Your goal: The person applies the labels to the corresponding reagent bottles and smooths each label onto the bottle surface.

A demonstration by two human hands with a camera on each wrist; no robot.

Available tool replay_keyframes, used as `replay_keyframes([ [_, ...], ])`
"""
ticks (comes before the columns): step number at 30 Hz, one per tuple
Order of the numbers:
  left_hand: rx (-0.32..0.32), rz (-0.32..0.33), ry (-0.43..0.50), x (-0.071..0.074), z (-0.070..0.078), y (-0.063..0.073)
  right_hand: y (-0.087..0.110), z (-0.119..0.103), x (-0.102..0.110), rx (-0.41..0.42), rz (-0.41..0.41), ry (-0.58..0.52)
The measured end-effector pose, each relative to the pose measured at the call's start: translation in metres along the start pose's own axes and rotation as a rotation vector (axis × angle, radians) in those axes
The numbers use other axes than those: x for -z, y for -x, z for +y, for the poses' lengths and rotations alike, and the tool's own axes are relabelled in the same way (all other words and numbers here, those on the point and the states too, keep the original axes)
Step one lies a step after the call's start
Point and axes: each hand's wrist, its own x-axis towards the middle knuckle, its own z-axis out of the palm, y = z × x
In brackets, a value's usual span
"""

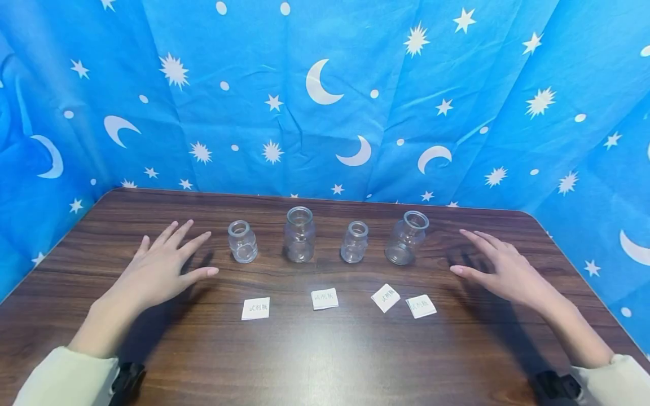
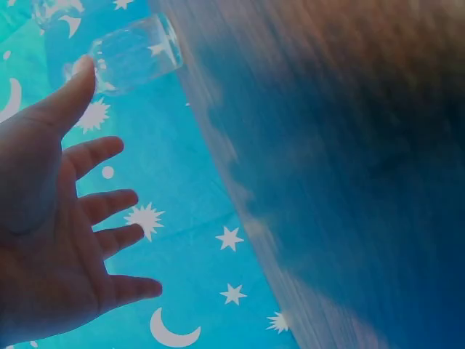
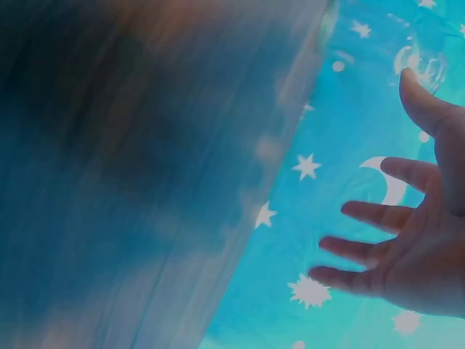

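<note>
My left hand [image 1: 161, 268] is spread over the table's left side, fingers straight and holding nothing. Closest to it stands a small clear glass jar [image 1: 243, 242]; a jar [image 2: 138, 58] also shows past the thumb in the left wrist view. To the right along the row come a taller glass jar [image 1: 299, 235], another small jar [image 1: 354, 242] and a wide-mouthed jar [image 1: 406, 238], all upright and lidless. Beyond that last one, my right hand [image 1: 505, 269] is held with fingers extended and nothing in it. Both hands are apart from the jars.
In front of the jars lie white paper labels with handwriting: one at left [image 1: 256, 308], one near the middle [image 1: 324, 299], a tilted one [image 1: 386, 298] and one at right [image 1: 421, 306]. A blue cloth [image 1: 325, 124] with moons and stars hangs behind the brown wooden table [image 1: 315, 361].
</note>
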Motion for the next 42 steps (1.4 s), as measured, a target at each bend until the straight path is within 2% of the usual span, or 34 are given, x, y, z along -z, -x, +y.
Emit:
replay_keyframes([
  [4, -0.038, 0.013, 0.032, 0.002, 0.003, 0.004, -0.001, -0.010, 0.002, 0.040, -0.004, -0.145],
  [7, -0.071, 0.034, 0.068, 0.004, 0.007, 0.007, -0.001, -0.020, 0.002, 0.034, -0.018, -0.239],
  [10, -0.100, 0.053, 0.127, 0.005, 0.012, 0.009, -0.004, -0.030, 0.000, 0.050, -0.027, -0.321],
  [17, -0.170, 0.070, 0.273, 0.003, 0.019, 0.009, -0.016, -0.051, -0.013, 0.147, -0.080, -0.466],
  [26, -0.243, 0.003, 0.403, -0.008, 0.028, 0.004, -0.033, -0.088, -0.029, 0.235, -0.197, -0.544],
  [34, -0.312, -0.076, 0.455, -0.014, 0.033, 0.000, -0.049, -0.128, -0.040, 0.309, -0.243, -0.565],
  [38, -0.345, -0.113, 0.494, -0.019, 0.033, -0.003, -0.055, -0.148, -0.049, 0.317, -0.304, -0.577],
  [42, -0.364, -0.145, 0.487, -0.022, 0.032, -0.005, -0.060, -0.167, -0.057, 0.338, -0.357, -0.586],
])
